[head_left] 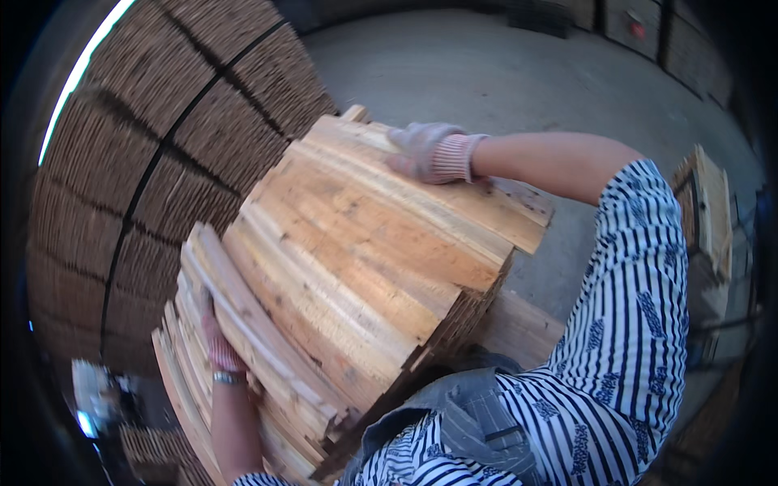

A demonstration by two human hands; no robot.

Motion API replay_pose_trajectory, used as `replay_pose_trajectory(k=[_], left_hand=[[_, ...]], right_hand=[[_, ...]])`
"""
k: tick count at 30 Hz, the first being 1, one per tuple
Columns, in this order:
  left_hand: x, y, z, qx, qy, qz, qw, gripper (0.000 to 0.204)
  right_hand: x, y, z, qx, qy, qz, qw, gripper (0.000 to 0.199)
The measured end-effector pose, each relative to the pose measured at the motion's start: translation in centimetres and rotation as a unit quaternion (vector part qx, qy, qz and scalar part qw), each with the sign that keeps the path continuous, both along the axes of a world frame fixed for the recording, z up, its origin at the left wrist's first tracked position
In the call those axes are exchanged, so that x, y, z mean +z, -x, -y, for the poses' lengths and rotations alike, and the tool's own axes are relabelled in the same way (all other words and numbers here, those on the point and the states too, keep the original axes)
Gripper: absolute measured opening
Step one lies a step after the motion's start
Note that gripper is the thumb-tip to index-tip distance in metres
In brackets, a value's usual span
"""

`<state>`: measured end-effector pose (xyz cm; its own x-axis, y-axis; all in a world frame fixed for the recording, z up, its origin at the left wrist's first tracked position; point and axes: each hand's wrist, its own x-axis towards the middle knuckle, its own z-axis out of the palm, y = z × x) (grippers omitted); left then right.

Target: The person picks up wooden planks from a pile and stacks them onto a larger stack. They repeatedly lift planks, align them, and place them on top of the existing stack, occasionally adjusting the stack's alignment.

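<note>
A stack of pale wooden boards [348,235] fills the middle of the head view, its boards laid side by side in layers. My right hand [425,151], in a light knit glove, reaches over the far side and closes around a board [502,212] along that edge. On the near left, my left hand [219,344], gloved too, presses against two raised boards [267,324] lying on top of the others. Its fingers are partly hidden by the wood. Several narrower boards [182,364] lie left of that hand.
Tall strapped stacks of boards [194,121] rise along the left. Grey concrete floor [421,65] stretches beyond the stack. Another wooden stack [705,211] stands at the far right, and a brown board surface [519,328] sits low beside my body.
</note>
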<state>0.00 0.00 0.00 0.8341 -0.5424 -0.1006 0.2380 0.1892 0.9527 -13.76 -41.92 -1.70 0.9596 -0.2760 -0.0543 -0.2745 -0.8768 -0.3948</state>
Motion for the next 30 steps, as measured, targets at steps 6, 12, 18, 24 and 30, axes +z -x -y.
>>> replay_pose_trajectory(k=[6,12,18,24,30], left_hand=[[-2.2,0.3,-3.6,0.104,-0.029,-0.123,0.987,0.071],[-1.6,0.9,-2.1,0.147,0.098,-0.075,0.981,0.077],[-4.3,-0.4,-4.7,0.177,0.090,-0.041,0.979,0.079],[-3.9,-0.3,-4.1,0.156,0.030,0.010,0.987,0.059],[-5.3,-0.4,-4.3,0.168,-0.003,0.031,0.985,0.055]], right_hand=[[3.3,-1.6,-11.5,0.093,-0.060,0.153,0.982,0.085],[5.9,-3.9,-29.2,0.236,-0.089,0.046,0.967,0.117],[8.1,-4.8,-29.5,0.236,-0.245,-0.093,0.936,0.110],[9.0,-3.8,-22.7,0.169,-0.116,-0.031,0.978,0.092],[4.5,-2.9,-15.7,0.138,0.079,-0.044,0.986,0.082]])
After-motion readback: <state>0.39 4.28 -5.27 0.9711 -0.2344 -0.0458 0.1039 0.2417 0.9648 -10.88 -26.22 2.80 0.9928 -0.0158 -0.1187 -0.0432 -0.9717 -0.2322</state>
